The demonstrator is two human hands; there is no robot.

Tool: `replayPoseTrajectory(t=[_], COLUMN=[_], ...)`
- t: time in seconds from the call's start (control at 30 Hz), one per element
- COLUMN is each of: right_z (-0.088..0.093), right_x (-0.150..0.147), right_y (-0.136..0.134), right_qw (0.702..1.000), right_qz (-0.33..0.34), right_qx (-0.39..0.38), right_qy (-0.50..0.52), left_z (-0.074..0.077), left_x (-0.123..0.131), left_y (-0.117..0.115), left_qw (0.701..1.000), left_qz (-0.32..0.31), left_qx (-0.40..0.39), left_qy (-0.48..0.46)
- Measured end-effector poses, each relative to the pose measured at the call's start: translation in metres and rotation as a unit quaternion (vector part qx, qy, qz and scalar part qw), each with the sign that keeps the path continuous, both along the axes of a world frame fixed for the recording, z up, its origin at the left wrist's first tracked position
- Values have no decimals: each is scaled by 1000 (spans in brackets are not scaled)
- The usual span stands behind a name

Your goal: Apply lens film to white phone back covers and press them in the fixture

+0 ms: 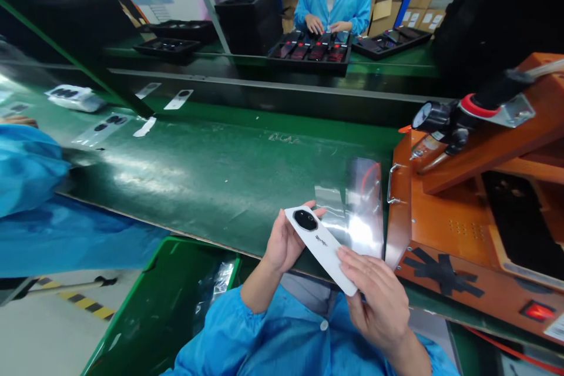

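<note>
A white smartphone is held at a slant above the bench edge, its back facing up, with a black camera module at the upper left end and dark lettering below. My left hand grips it by the camera end, fingertips showing past the far edge. Around the lower end, my right hand has its thumb underneath and its fingers lying across the back. Just beyond the phone, a sheet of clear plastic film lies on the green bench.
To the right stands an orange press machine with a gauge and a lit red switch. A green bin sits below the bench at left. A blue sleeve of a neighbour reaches in. Across the bench, a co-worker handles a black tray.
</note>
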State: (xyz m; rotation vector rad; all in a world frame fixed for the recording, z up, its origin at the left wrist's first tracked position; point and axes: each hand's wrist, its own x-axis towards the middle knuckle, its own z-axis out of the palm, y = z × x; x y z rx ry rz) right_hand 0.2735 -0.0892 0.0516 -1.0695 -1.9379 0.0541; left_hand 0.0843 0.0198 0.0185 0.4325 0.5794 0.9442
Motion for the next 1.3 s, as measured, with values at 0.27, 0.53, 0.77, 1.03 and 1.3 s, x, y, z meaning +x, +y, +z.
replayPoseTrajectory(t=[0.27,0.53,0.77,1.03,1.3], right_z=[-63,-60,-52,-39,-37], right_x=[20,20,12,11,1], right_y=[-37,-36,-52,-50,-42], right_qw=[992,997,925,810,805], right_qz=[-27,-45,-222,-198,-153], right_qx=[-41,-37,-228,-389,-391], right_qy=[-112,-58,205,391,419], left_z=[-11,11,34,34,4], left_x=[5,3,-5,-9,-9], left_y=[-19,-34,-24,-18,-3], left_qw=[970,942,901,858,861], left_qz=[98,88,108,153,181], left_qx=[198,267,292,312,278], left_qy=[97,184,304,378,386])
